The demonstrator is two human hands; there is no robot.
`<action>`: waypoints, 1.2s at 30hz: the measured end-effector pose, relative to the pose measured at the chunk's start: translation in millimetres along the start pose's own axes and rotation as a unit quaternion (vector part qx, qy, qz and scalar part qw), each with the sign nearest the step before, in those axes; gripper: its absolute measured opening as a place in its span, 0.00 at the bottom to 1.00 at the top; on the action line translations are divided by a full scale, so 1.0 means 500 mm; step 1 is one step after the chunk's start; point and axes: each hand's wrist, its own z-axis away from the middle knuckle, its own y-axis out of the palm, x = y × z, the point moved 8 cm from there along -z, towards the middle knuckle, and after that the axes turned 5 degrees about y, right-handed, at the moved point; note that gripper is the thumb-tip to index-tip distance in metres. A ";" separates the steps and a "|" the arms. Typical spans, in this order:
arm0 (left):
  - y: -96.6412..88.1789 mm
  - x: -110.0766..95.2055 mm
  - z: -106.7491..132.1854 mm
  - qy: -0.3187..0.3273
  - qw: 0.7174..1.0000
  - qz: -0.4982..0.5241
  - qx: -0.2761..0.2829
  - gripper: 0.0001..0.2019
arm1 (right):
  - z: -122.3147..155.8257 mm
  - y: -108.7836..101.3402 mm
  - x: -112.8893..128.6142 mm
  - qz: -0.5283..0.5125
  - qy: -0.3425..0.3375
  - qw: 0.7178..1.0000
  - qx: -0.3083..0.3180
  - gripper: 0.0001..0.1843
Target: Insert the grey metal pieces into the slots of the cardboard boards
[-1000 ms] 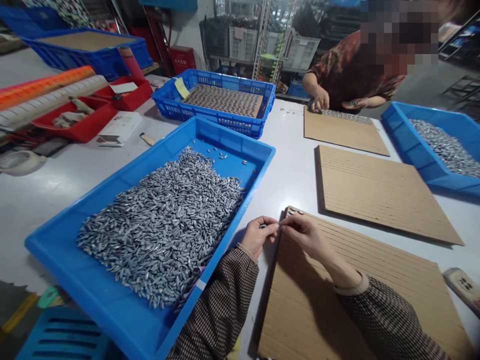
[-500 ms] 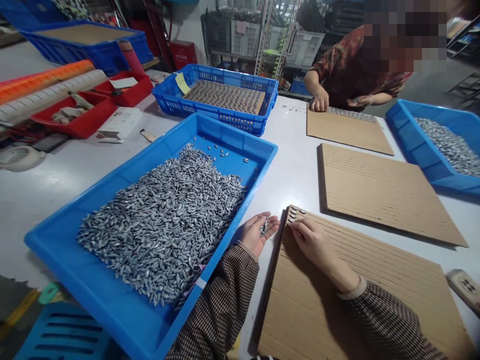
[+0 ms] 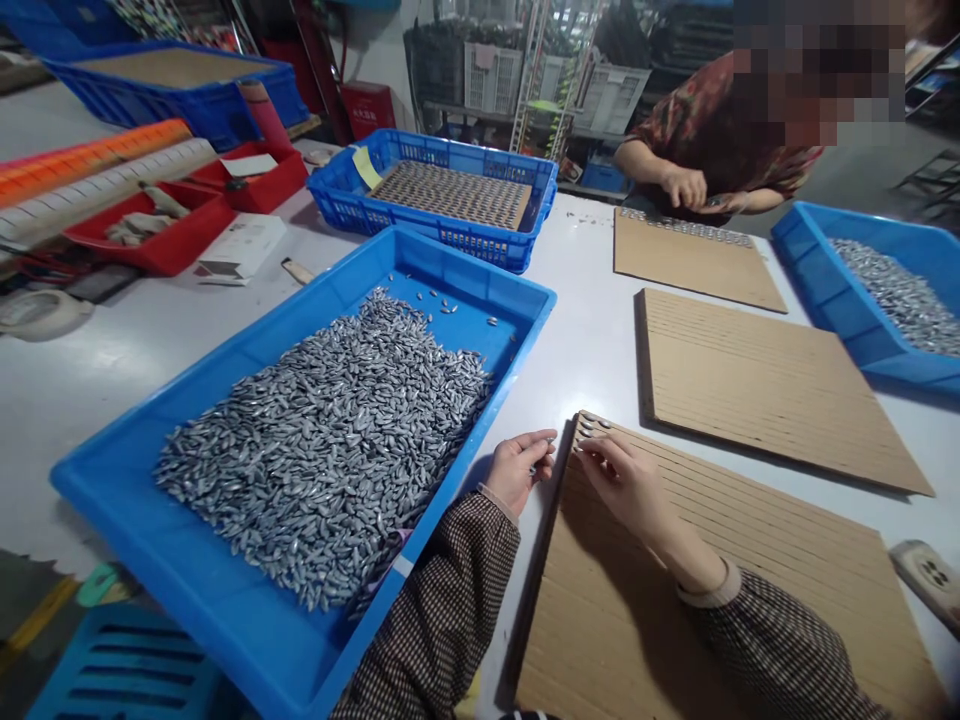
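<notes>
Metal pieces [image 3: 534, 467]: a few sit in my left hand [image 3: 519, 470], fingers curled loosely round them, right beside the slotted board [image 3: 712, 600]. My right hand [image 3: 626, 480] pinches at the board's far-left corner, can't tell if it's got one. The blue tray [image 3: 495, 300] to the left holds the big heap [image 3: 322, 450]. Further back, a co-worker's hands [image 3: 686, 185] hover over another board [image 3: 694, 255].

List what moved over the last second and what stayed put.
The right hand drew away from the left hand and went down onto the top corner of the near cardboard sheet. The left hand opened, then curled again over its metal pieces. The co-worker's hand lifted off the far sheet toward the other hand. The blue tray and sheets stayed put.
</notes>
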 end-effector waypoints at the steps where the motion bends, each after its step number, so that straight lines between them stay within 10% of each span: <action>1: 0.001 0.000 0.000 0.003 1.000 -0.004 0.002 0.13 | -0.005 0.002 0.003 -0.041 0.015 0.999 0.010 0.09; 11: 0.015 0.004 0.012 -0.016 0.999 0.002 0.039 0.15 | -0.030 0.037 0.007 -0.250 0.100 0.962 0.037 0.09; 22: -0.029 -0.030 -0.010 0.013 0.991 0.112 -0.075 0.06 | 0.009 -0.023 -0.006 -0.078 0.025 0.996 -0.018 0.08; 36: -0.014 -0.022 0.004 0.016 0.996 0.079 -0.047 0.08 | 0.036 0.017 -0.022 0.074 -0.048 0.996 -0.013 0.11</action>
